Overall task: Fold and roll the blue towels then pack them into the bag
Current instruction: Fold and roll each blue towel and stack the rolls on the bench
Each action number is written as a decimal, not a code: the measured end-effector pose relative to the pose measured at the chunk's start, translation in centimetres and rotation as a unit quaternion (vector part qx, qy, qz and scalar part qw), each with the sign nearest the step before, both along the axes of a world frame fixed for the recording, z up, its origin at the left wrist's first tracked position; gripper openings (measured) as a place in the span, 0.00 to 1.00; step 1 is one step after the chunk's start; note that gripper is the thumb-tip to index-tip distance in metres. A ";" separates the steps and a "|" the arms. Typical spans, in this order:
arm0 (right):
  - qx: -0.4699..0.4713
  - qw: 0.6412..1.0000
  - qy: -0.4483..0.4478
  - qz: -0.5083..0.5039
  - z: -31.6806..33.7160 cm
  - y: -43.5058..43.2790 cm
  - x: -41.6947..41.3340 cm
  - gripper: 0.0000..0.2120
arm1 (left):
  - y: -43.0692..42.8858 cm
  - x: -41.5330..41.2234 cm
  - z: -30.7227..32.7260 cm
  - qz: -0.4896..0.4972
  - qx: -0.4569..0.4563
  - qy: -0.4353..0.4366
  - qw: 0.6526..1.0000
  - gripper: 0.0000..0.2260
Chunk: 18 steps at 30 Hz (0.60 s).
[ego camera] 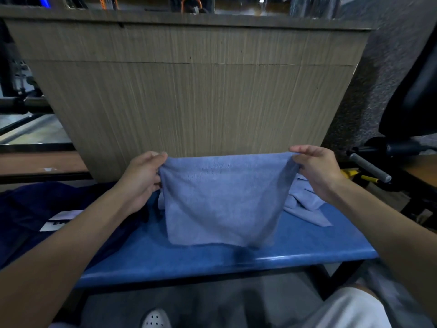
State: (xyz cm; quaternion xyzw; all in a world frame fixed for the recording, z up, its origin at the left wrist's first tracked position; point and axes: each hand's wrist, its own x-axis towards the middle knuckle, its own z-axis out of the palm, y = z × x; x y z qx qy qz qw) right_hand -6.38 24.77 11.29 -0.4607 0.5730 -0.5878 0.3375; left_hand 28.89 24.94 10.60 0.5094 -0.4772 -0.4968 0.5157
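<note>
Shoe (pixel 155 319): white, perforated, rounded toe, on the floor directly below the grip. Pale cloth over a knee (pixel 343 311), lower right.

Left hand (pixel 142 176): thumb and curled fingers pinching the top left corner of the towel.

Right hand (pixel 316 171): same pinch on the top right corner, level with the left.

Towel (pixel 224 202): blue, soft short nap, roughly rectangular. Top edge stretched taut between the two grips; body hangs with slack diagonal folds, lower edge at or just above the bench.

Bench (pixel 212 261): smooth blue top, rounded front edge, dark metal legs, beneath the grip.

Further towels (pixel 305 204): same blue cloth, crumpled, on the bench below and behind the right-hand grip.

Bag (pixel 47 209): dark navy fabric, slack, white label, left of the left-hand grip.

Panel (pixel 189 91): wood-grain board, vertical streaks, beyond the grip.
</note>
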 end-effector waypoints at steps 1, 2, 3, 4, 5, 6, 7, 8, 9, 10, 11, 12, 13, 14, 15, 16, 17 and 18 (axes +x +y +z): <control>0.008 1.000 -0.007 0.011 0.1 0.0 -0.1 0.09 | 0.0 0.0 0.0 0.006 -0.013 -0.006 1.000 0.09; 0.013 1.000 -0.008 0.024 0.1 0.0 -0.2 0.09 | -0.1 0.0 0.1 0.011 -0.027 -0.013 0.999 0.08; 0.016 0.999 -0.004 0.035 0.2 0.0 -0.3 0.10 | -0.2 0.0 0.1 0.016 -0.042 -0.017 0.999 0.07; 0.018 0.999 0.006 0.044 0.2 0.1 -0.3 0.11 | -0.2 0.0 0.2 0.022 -0.057 -0.023 0.998 0.06; 0.018 0.998 0.020 0.051 0.1 0.0 -0.3 0.12 | -0.2 0.1 0.2 0.024 -0.071 -0.032 0.997 0.06; 0.019 0.998 0.037 0.056 0.0 0.1 -0.4 0.14 | -0.2 0.1 0.3 0.019 -0.084 -0.047 0.995 0.07; 0.021 0.996 0.059 0.060 -0.1 0.1 -0.5 0.16 | -0.1 0.2 0.3 0.008 -0.095 -0.065 0.993 0.09; 0.024 0.994 0.087 0.063 -0.1 0.1 -0.6 0.18 | 0.0 0.2 0.4 -0.004 -0.102 -0.084 0.991 0.09; 0.028 0.990 0.119 0.064 -0.2 0.1 -0.7 0.18 | 0.2 0.2 0.5 -0.011 -0.107 -0.099 0.989 0.09; 0.032 0.986 0.150 0.064 -0.2 0.1 -0.8 0.18 | 0.3 0.2 0.7 -0.016 -0.112 -0.111 0.987 0.09; 0.035 0.983 0.172 0.062 -0.3 0.0 -0.9 0.17 | 0.4 0.2 0.8 -0.016 -0.118 -0.122 0.985 0.09; 0.031 0.979 0.191 0.059 -0.3 0.0 -0.9 0.16 | 0.5 0.3 1.0 -0.013 -0.125 -0.136 0.983 0.08; 0.022 0.976 0.211 0.053 -0.3 0.0 -1.0 0.15 | 0.6 0.3 1.2 -0.008 -0.132 -0.149 0.980 0.08; 0.013 0.972 0.232 0.044 -0.3 0.1 -1.0 0.13 | 0.5 0.4 1.3 0.001 -0.139 -0.161 0.977 0.08; 0.006 0.969 0.243 0.036 -0.2 0.1 -1.1 0.11 | 0.4 0.5 1.3 0.010 -0.143 -0.171 0.975 0.07; 0.002 0.970 0.242 0.031 -0.2 0.1 -1.2 0.10 | 0.4 0.6 1.4 0.018 -0.146 -0.181 0.972 0.07; 0.000 0.971 0.237 0.029 -0.1 0.0 -1.3 0.11 | 0.4 0.6 1.5 0.024 -0.149 -0.188 0.971 0.07; -0.001 0.971 0.235 0.031 0.0 0.1 -1.4 0.13 | 0.4 0.7 1.5 0.028 -0.152 -0.193 0.969 0.06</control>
